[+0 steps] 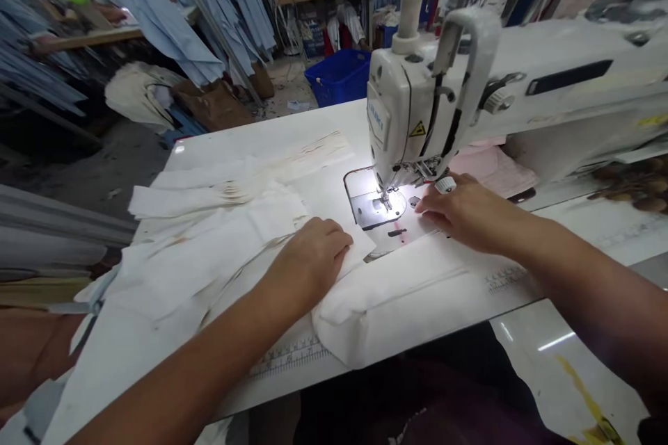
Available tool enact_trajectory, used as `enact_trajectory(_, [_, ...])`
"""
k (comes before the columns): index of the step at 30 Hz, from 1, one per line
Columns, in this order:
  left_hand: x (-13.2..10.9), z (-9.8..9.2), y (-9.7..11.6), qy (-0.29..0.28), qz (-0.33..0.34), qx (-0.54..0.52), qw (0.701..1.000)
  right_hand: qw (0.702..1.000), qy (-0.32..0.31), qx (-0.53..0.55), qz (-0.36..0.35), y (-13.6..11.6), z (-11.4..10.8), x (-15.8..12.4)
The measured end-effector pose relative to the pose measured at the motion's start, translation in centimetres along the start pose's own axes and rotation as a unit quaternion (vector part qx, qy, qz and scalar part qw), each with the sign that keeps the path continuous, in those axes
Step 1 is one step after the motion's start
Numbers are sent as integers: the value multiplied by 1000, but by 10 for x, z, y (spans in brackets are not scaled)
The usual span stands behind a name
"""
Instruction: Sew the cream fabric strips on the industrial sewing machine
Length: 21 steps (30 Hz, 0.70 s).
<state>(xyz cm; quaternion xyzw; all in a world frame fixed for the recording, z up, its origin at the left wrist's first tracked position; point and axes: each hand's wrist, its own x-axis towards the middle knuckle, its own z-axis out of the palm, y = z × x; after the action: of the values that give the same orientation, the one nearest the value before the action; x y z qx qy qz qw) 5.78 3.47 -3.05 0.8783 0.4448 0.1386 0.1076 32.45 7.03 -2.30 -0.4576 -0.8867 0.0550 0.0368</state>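
Note:
My left hand (316,257) is closed, with its curled fingers on the edge of a white fabric piece (360,243) left of the sewing machine's needle plate. My right hand (464,212) sits just right of the presser foot (386,200), under the head of the sewing machine (401,111). Its fingertips are drawn together near the bed; whatever they may hold is too small to make out. Stacks of white fabric pieces (209,236) spread over the table to the left. A folded white cloth (344,327) lies at the front edge, below my left hand.
Pink fabric (490,167) lies behind my right hand, beneath the machine arm. A printed ruler (292,358) runs along the front of the white table (334,115). Beyond it are a blue basket (339,73) on the floor and hanging light-blue cloth (151,7).

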Motion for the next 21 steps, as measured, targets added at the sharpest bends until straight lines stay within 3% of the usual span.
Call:
enact_trajectory(5, [10,14,2,33,55,3,998,995,18,43,-93,-26,9,0])
enact_trajectory(10, [24,21,-1,68,142,7,988,984,33,-20,-172,-29,20,4])
enact_trajectory(12, [28,25,-1,69,152,3,986,986,15,-68,-154,-18,17,2])
enact_trajectory(17, [39,33,0,70,174,-10,982,984,34,-172,21,16,3,-8])
enact_trajectory(21, [51,37,2,67,196,-17,978,996,36,-71,-35,8,5,-8])
